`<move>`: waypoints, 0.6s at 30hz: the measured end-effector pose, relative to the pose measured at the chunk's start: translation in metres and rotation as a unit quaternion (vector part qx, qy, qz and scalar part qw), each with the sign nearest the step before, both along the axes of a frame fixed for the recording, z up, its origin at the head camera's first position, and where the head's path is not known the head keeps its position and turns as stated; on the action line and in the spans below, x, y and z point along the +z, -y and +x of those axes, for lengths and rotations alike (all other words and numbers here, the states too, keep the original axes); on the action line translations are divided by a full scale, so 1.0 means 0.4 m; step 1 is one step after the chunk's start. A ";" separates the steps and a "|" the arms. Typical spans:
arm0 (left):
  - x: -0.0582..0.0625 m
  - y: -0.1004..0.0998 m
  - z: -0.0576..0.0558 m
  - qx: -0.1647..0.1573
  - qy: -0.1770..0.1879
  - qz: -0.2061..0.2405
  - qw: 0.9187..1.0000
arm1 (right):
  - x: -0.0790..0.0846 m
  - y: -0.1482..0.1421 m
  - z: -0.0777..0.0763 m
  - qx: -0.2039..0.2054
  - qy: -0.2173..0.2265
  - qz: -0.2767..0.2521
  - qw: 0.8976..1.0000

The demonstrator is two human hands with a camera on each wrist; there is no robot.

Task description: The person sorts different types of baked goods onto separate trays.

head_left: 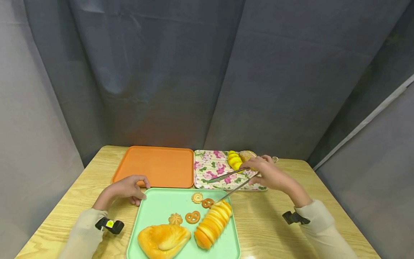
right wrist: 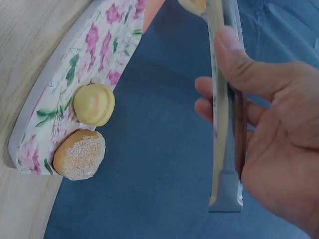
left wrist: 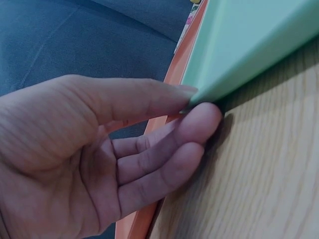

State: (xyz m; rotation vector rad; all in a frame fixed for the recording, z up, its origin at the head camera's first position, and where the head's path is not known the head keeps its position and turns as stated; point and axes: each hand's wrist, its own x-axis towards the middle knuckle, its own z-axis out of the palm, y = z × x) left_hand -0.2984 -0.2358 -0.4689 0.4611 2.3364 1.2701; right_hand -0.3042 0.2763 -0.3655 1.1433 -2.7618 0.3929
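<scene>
My right hand (head_left: pixel 267 173) grips metal tongs (right wrist: pixel 227 149) over the floral tray (head_left: pixel 204 172), and the tongs' two arms are spread apart. One arm ends above the floral tray. The other reaches the upper end of a ridged golden bread loaf (head_left: pixel 213 225); whether it touches cannot be told. With thumb and fingers, my left hand (head_left: pixel 127 189) pinches the far left corner of the light green tray (left wrist: pixel 234 55). Besides the loaf, that tray bears a large folded bread (head_left: pixel 163 240), two pretzels (head_left: pixel 192 217) and two small cookies (head_left: pixel 175 219).
An orange tray (head_left: pixel 158 167) lies behind the green one on the wooden table (head_left: pixel 271 223). A yellow striped bread roll (head_left: pixel 234 160) and a white-speckled bun (right wrist: pixel 79 155) sit on the floral tray. Dark grey curtains (head_left: pixel 155 72) hang behind the table.
</scene>
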 end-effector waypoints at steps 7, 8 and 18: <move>0.000 0.001 -0.001 -0.003 0.003 0.006 1.000 | 0.013 0.016 0.034 0.040 0.052 0.028 0.997; 0.000 0.000 0.000 -0.003 0.004 0.007 1.000 | 0.015 0.020 0.039 0.045 0.053 0.032 0.997; 0.000 0.001 0.000 -0.006 0.001 0.008 1.000 | 0.016 0.060 0.072 0.062 0.058 0.058 0.995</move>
